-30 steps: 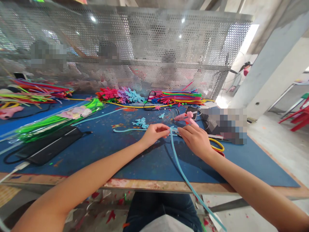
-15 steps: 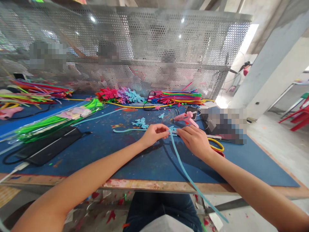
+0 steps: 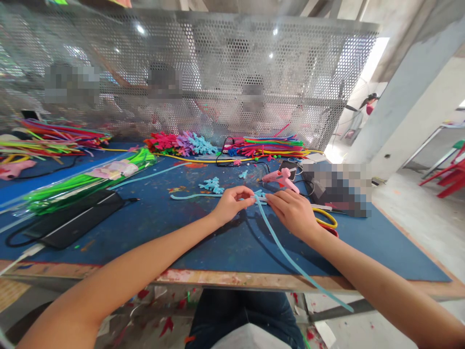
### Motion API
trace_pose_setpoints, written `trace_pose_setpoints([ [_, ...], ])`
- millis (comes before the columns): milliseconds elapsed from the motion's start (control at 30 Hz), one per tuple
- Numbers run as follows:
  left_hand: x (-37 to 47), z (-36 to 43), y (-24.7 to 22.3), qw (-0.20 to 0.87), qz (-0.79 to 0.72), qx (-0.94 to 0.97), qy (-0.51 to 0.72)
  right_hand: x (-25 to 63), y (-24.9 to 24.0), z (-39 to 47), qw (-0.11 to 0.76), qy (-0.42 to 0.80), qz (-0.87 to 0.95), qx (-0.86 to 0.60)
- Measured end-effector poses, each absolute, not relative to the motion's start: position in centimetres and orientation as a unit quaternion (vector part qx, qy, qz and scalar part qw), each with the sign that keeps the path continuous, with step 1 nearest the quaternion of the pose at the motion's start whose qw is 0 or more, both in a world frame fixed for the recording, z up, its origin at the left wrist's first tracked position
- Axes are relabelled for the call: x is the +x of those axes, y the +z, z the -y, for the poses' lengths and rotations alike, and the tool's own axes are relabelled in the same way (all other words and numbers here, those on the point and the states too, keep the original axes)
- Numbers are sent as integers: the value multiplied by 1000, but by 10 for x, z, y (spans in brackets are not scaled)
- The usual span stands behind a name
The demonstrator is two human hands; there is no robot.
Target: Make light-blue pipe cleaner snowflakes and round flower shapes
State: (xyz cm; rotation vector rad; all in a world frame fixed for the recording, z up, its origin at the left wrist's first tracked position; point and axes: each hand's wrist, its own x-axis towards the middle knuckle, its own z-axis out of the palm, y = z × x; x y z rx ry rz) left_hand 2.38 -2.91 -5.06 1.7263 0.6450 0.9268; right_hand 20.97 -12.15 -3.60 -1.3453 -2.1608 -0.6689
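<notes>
A long light-blue fuzzy stem (image 3: 286,253) hangs from between my two hands and curves down to the right past the table's front edge. My left hand (image 3: 234,203) pinches it near its upper end. Fingers of my right hand (image 3: 293,212) are closed beside that end, at small light-blue pieces (image 3: 260,193); what exactly they grip is too small to tell. Another light-blue stem (image 3: 194,196) lies to the left, running behind my left hand. A light-blue branched piece (image 3: 211,184) rests just beyond it, and a smaller one (image 3: 243,174) farther back.
Behind my right hand stands a pink glue gun (image 3: 281,178). Yellow-handled scissors (image 3: 326,218) lie right. A black power bank-like case (image 3: 76,218) and bagged green stems (image 3: 90,182) are left. Coloured bundles (image 3: 269,146) line the perforated screen (image 3: 214,63), people behind it.
The free end of the long light-blue stem has swung up and slightly to the right. Both hands stay nearly in place.
</notes>
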Motion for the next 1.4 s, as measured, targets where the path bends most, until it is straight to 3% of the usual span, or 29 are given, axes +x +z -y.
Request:
trace_pose_setpoints([
  [767,26,32,-49,543,-293,668,416,217,-37,118,310,-264,752,-518],
  [1100,23,23,-50,589,-357,572,446,227,-36,111,394,-98,721,-562],
  [1400,22,21,-51,602,-371,551,444,229,-29,113,398,-93,725,-555],
])
